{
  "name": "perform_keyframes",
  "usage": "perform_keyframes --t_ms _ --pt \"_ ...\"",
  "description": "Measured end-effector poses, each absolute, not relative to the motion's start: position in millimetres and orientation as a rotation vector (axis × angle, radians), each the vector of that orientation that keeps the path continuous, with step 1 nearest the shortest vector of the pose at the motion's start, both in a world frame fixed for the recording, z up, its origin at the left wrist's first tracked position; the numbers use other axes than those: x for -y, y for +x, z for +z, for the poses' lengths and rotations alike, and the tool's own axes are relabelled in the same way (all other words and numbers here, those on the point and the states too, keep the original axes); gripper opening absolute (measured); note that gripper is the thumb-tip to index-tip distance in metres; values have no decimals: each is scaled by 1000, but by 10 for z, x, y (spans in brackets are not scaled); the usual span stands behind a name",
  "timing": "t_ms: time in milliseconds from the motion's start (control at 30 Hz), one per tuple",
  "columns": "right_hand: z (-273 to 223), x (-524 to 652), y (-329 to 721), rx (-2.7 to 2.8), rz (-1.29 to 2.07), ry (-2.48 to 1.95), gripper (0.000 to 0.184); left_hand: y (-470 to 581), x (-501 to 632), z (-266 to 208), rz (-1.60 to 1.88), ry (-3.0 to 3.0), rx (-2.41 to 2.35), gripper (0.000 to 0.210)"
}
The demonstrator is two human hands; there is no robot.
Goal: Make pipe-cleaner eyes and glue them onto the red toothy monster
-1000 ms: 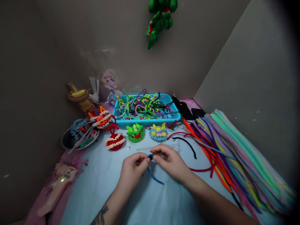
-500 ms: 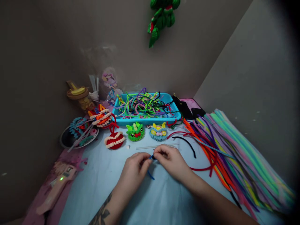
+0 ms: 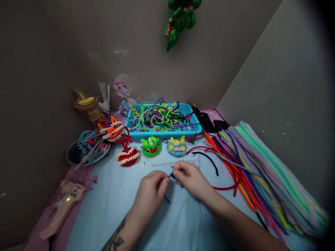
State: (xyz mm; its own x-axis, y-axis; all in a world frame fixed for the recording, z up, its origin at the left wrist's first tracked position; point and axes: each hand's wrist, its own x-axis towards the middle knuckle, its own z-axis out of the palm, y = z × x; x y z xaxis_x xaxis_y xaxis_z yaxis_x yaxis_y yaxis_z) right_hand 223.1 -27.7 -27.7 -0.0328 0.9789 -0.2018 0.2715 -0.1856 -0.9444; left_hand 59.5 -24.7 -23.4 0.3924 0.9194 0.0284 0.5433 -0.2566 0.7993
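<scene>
My left hand (image 3: 151,188) pinches a blue pipe cleaner (image 3: 167,199), whose loose end hangs below the fingers. Close beside it, my right hand (image 3: 191,178) is closed on the pipe cleaner's other part, where a small dark piece shows at the fingertips. A short stretch of blue spans the gap between both hands. Behind them lies a thin clear stick (image 3: 163,164). Farther back sit a green fuzzy animal head (image 3: 151,146), a blue and yellow one (image 3: 176,146) and a red piece with cream trim (image 3: 128,156).
A blue tray (image 3: 162,134) of tangled pipe cleaner scraps stands at the back. Bundled colourful pipe cleaners (image 3: 267,177) cover the right side. On the left are a metal bowl (image 3: 71,156), an orange fuzzy figure (image 3: 112,129) and a pink glue gun (image 3: 61,212) with a lit green light.
The hands have drawn slightly apart, so more blue pipe cleaner shows between them. Its hanging end has shifted a little to the left.
</scene>
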Motion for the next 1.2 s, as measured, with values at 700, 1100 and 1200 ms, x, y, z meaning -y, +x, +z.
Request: perform_keyframes --t_ms 700,1100,1200 --pt "-300 287 2122 1096 1307 -1405 12 709 285 -359 813 1681 -1349 17" --pt "-337 276 2219 1313 1249 -1464 8 615 214 -275 766 1892 -1275 17" --pt "-350 267 2232 1266 1236 -1440 8 608 210 -269 760 1814 -1262 18"
